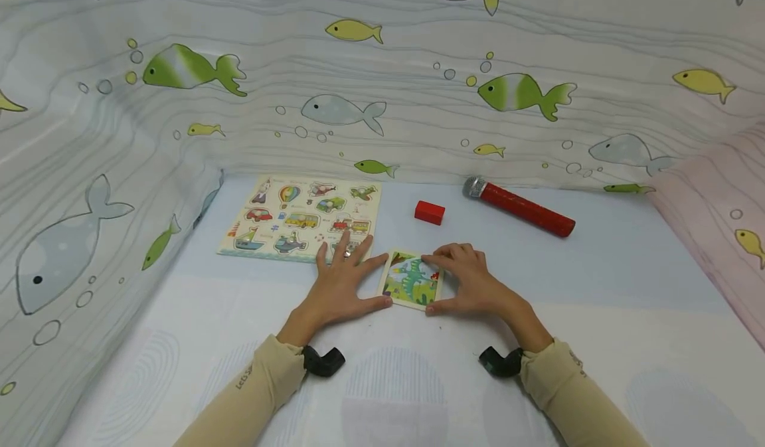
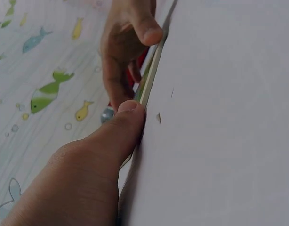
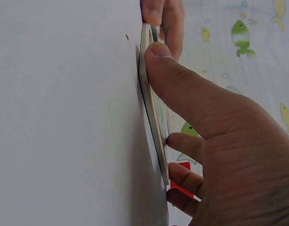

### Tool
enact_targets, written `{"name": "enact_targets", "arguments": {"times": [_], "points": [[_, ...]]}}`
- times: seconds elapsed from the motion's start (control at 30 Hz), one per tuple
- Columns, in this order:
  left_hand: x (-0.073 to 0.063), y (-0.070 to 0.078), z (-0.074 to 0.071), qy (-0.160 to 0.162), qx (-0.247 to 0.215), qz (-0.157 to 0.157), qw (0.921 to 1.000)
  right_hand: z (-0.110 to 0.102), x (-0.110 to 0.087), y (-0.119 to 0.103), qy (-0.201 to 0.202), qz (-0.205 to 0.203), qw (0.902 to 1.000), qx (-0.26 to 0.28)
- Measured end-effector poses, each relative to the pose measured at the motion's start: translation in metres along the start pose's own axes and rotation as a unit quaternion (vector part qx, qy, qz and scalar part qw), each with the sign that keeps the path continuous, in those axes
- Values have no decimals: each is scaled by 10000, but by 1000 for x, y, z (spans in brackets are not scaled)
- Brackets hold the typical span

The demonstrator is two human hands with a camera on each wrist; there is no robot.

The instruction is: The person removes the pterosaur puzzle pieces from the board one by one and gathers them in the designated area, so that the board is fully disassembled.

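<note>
A small square picture puzzle (image 1: 412, 281) with a pale frame and a blue-green dinosaur lies flat on the table between both hands. My left hand (image 1: 340, 284) has its fingers spread; thumb and index finger touch the puzzle's left corners, and the other fingers reach over a larger puzzle board (image 1: 271, 234). At the right side, my right hand (image 1: 472, 284) holds the puzzle, thumb at the near corner and bent fingers along the far part. The left wrist view shows the left thumb against the frame's edge (image 2: 153, 70). In the right wrist view the frame (image 3: 154, 113) appears edge-on.
Behind the small puzzle sits a red block (image 1: 429, 212). A red microphone (image 1: 526, 209) with a silver head lies at the back right. Vehicle pictures cover the larger board at the back left. Fish-print cloth (image 1: 406, 68) hangs around the table's back and sides.
</note>
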State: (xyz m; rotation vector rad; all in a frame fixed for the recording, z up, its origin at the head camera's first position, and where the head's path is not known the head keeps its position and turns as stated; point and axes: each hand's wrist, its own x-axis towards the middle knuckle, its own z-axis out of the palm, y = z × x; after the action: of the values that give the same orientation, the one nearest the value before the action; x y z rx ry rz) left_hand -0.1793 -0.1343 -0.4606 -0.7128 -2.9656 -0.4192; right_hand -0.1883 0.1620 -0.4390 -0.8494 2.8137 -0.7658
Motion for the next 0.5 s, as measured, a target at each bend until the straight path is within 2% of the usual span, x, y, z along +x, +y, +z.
{"name": "enact_targets", "arguments": {"times": [0.23,0.5], "points": [[-1,-1,2,140,11,64,9999,2,0,-1,32,50,10000,-41],[-2,1,-1,184,-217,75,9996,0,1,0,278,138,9995,8]]}}
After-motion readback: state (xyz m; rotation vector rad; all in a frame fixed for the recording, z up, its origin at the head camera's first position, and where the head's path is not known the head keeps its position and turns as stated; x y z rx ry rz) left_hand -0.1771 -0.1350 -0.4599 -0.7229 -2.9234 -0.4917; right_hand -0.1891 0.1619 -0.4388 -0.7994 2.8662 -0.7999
